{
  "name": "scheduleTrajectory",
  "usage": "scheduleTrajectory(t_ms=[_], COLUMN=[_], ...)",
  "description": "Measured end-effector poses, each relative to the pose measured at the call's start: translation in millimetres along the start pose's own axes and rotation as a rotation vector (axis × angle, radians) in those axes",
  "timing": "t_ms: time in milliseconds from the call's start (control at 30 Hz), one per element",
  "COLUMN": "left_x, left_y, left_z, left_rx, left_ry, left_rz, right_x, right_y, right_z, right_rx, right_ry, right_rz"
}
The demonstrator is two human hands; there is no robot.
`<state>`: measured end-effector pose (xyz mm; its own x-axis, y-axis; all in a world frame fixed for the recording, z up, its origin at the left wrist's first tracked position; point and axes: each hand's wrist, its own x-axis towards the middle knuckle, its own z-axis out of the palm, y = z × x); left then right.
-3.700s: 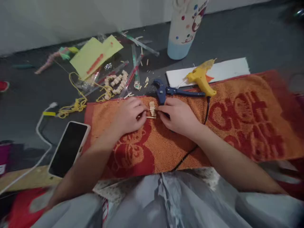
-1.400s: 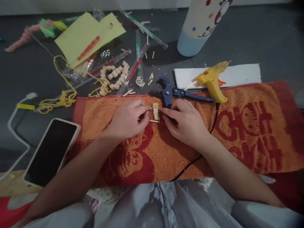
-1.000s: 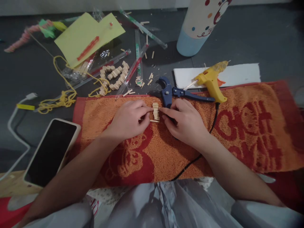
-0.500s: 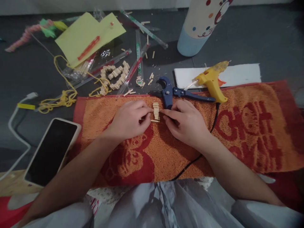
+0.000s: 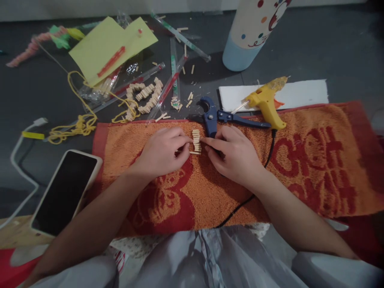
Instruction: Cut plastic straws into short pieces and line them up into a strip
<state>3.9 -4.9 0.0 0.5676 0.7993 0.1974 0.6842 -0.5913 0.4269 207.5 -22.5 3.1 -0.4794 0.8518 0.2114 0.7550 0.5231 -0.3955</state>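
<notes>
A short stacked row of small wooden sticks [image 5: 196, 139] lies on the orange towel [image 5: 210, 200], between my two hands. The index fingertip of my left hand [image 5: 165, 152] presses at its left side, and the thumb is bent below by one stick [image 5: 195, 153] lying crosswise at the row's near end. From the right, the index fingertip of my right hand [image 5: 235, 154] meets the row, with the other fingers curled under. Just behind my right hand sits a blue-handled cutter [image 5: 211, 116], its jaw pointing away from me.
A yellow glue gun [image 5: 267, 102] rests on a white board [image 5: 309, 92], its cord crossing the towel. Behind are a bottle [image 5: 243, 48], glued stick pieces [image 5: 150, 100], yellow yarn [image 5: 81, 126], green paper [image 5: 105, 48], plastic tubes and loose sticks. A phone [image 5: 66, 192] lies at left.
Both hands keep the same position around the row of sticks. The whole view has shifted very slightly.
</notes>
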Motion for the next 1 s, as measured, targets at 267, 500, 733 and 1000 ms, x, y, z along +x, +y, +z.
scheduleTrajectory(t_ms=[267,500,733,1000], left_x=[-0.3,-0.4,-0.5,-0.5], left_y=[0.5,1.2,2.3,2.1], left_z=[0.6,-1.1,-1.7,-1.2], left_rx=[0.002,-0.013,-0.004,-0.003], left_ry=[0.014,0.017,-0.006,-0.016], left_rz=[-0.001,-0.035,-0.02,-0.009], right_x=[0.2,-0.8,-1.4,-1.1], right_y=[0.5,1.4,1.1,1.3], right_z=[1.1,0.4,1.2,1.3], right_rx=[-0.009,0.003,0.005,-0.013], right_ry=[0.013,0.029,0.026,0.031], right_rz=[-0.011,-0.025,-0.025,-0.034])
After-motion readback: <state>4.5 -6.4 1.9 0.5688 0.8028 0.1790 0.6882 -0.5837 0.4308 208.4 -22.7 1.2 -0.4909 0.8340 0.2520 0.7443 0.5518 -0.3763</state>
